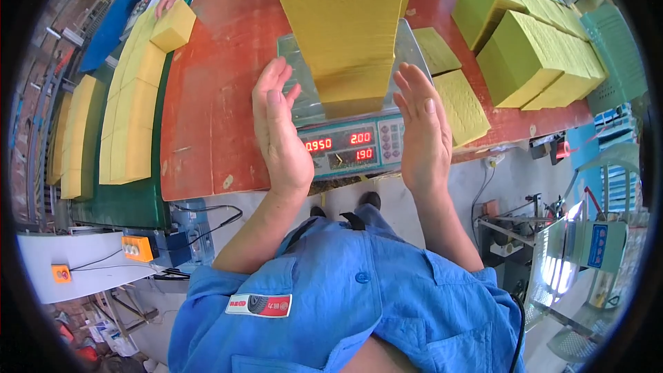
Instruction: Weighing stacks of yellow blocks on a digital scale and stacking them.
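A tall stack of yellow paper sheets [349, 38] stands upright on the metal pan of a digital scale [387, 145], its top sheet marked with rows of curved dents. The scale's red display is lit. My left hand [280, 124] is raised at the left of the stack, fingers extended, palm turned inward. Opposite it, my right hand [423, 128] is held the same way beside the right edge. A gap shows between each hand and the paper, and neither hand holds anything. Thin yellow sheets [459, 107] lie on the red table just right of the scale.
Several yellow paper stacks [525, 62] stand at the table's right end. Left of the red table [214, 110], long rows of yellow blocks [131, 117] rest on a green surface [117, 200]. Another person's hand [168, 1] touches a block there. Cables hang below the table.
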A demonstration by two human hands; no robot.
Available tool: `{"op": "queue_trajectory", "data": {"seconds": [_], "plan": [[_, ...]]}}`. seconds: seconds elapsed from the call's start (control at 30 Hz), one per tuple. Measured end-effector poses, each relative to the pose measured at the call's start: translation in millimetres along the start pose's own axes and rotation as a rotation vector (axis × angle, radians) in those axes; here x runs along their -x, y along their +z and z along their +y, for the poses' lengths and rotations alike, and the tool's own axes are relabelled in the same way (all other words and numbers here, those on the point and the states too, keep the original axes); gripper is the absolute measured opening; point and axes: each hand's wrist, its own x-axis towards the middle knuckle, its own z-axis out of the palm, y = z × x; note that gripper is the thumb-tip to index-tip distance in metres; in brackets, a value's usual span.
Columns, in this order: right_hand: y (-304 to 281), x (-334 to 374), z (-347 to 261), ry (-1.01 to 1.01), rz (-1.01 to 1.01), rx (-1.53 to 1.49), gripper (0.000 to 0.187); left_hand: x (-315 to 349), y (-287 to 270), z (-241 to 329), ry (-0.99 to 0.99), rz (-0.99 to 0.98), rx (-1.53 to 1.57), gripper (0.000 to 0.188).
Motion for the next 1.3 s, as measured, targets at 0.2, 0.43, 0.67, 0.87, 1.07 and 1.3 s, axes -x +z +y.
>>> {"op": "queue_trajectory", "data": {"seconds": [0.2,0.43,0.67,0.87,1.07,1.3], "plan": [[-0.8,1.6,3.2,0.03,-0.001,-0.032,0.051,3.6,0.1,0.5,-0.013,-0.003,-0.004,0.051],[-1.7,-2.0,5.4,0.028,-0.002,-0.04,0.05,0.8,3.7,-3.0,-0.014,-0.008,-0.008,0.05],[-3.5,-11.9,2.8,-0.031,0.002,-0.055,0.044,-17.4,4.7,-0.7,0.11,-0.004,-0.081,0.043],[5.7,-27.5,-30.5,-0.166,-0.067,0.109,0.043,-55.2,7.2,29.7,0.463,-0.053,-0.184,0.031],[21.7,-49.9,-57.8,-0.356,-0.161,0.164,0.041,-71.4,9.1,56.2,0.644,-0.093,-0.298,0.025],[34.2,-103.4,-82.0,-0.699,-0.105,0.801,0.034,-121.5,6.8,59.9,0.67,-0.257,-0.569,0.031]]}}
